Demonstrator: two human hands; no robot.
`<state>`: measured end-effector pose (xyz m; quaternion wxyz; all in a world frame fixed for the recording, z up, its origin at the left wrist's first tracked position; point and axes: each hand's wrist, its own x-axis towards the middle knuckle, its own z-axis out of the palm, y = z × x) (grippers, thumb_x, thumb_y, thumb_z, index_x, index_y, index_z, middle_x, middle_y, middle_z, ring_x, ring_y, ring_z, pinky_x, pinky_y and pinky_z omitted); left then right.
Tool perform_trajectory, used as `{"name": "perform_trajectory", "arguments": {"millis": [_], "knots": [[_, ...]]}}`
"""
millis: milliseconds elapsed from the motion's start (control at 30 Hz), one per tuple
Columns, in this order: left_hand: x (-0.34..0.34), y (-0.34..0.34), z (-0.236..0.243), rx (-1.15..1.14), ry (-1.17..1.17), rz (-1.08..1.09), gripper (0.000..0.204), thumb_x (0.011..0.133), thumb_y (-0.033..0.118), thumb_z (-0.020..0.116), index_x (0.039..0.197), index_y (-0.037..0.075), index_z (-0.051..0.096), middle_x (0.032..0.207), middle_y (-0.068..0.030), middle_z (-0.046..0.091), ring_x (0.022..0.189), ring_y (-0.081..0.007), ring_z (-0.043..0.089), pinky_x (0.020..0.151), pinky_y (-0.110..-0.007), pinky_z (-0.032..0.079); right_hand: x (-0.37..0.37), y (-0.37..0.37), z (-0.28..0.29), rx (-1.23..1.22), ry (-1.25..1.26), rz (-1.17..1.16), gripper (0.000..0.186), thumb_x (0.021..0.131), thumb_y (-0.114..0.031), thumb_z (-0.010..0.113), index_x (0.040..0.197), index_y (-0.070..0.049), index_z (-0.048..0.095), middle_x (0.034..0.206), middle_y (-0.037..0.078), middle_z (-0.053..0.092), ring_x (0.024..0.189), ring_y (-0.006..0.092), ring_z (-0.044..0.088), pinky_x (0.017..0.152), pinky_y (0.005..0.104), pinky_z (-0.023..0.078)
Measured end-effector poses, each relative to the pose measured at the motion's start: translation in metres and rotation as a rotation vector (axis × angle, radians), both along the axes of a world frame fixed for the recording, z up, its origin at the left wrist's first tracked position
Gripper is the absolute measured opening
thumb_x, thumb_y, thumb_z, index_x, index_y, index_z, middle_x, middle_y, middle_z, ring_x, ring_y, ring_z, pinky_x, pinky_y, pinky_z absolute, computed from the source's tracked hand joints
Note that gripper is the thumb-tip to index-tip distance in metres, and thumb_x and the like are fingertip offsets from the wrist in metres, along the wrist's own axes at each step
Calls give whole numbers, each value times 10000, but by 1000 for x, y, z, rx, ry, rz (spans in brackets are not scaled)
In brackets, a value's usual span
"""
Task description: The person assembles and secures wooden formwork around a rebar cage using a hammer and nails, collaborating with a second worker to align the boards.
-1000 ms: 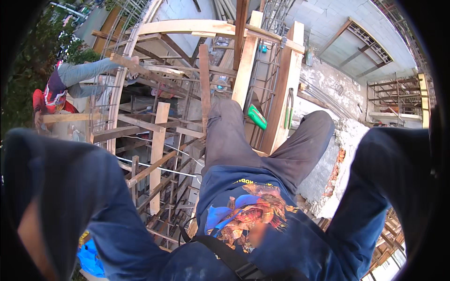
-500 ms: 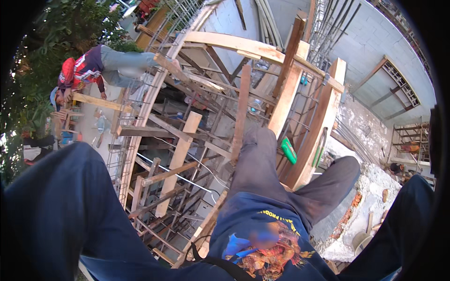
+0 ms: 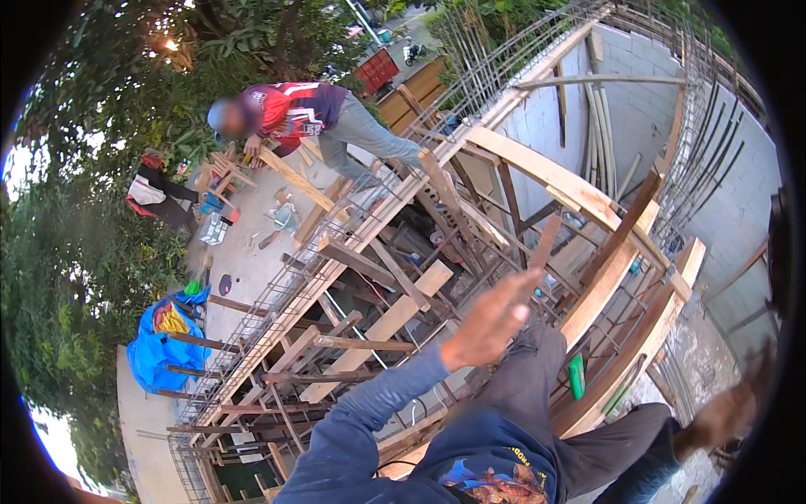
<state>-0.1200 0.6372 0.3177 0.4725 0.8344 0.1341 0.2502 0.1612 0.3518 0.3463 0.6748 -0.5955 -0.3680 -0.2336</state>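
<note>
Some way left of a blurred right hand [image 3: 727, 413], whose grip I cannot tell, the left hand [image 3: 489, 322] is unfolded, fingers straight, near a brown board [image 3: 547, 239]. A green handle [image 3: 577, 376] sits between the hands, left of a beam [image 3: 659, 323].

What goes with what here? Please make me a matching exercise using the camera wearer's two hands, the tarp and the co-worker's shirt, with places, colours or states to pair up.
Column one
1. Left hand
2. Right hand
3. Tarp
4. Co-worker's shirt

Column two
A. Blue, toward the left side of the picture
B. Blurred, close to the right edge of the picture
C. Red, white and dark patterned
D. Sharper than the other one, raised with fingers extended

Right pairs: 1-D, 2-B, 3-A, 4-C
</note>
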Motion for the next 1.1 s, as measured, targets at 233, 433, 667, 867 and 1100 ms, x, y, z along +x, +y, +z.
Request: {"name": "perform_trajectory", "arguments": {"millis": [233, 433, 667, 867, 1100], "knots": [[-44, -50, -219, 485, 724, -134, 549, 991, 482, 434, 1338, 62, 499, 1270, -174, 567, 1151, -344, 560, 963, -441, 437, -17, -12, -315, -937, 532, 78, 418, 913, -272, 638, 1203, 24, 581, 1183, 223, 592, 1114, 356, 566, 1001, 406, 409], [-54, -54, -206, 272, 855, 4, 558, 950, 548, 476, 1156, 56, 640, 1113, -158, 661, 1038, -345, 631, 904, -472, 477, -60, 10, -344, -1169, 523, 103, 418, 849, -245, 697, 1178, -8, 596, 1144, 225, 601, 1093, 393, 565, 954, 438, 442], [-56, -53, -209, 213, 807, 40, 424, 917, 446, 544, 1038, 51, 639, 979, -195, 677, 948, -374, 647, 836, -493, 494, -52, 10, -368, -1151, 459, 103, 441, 830, -229, 704, 1185, -3, 574, 1135, 243, 583, 1085, 421, 547, 942, 466, 436], [-53, -54, -213, 214, 800, 75, 364, 898, 394, 574, 1019, 58, 643, 946, -194, 680, 916, -378, 652, 807, -506, 494, -51, 12, -365, -1169, 459, 176, 433, 828, -224, 703, 1182, -11, 573, 1133, 247, 584, 1072, 428, 552, 929, 471, 443], [-62, -59, -217, 193, 766, 102, 343, 878, 369, 606, 1012, 58, 662, 910, -169, 692, 880, -380, 659, 777, -497, 503, -60, 12, -361, -1174, 451, 224, 426, 822, -191, 710, 1179, -1, 575, 1105, 251, 607, 1059, 431, 559, 921, 474, 445]]}}
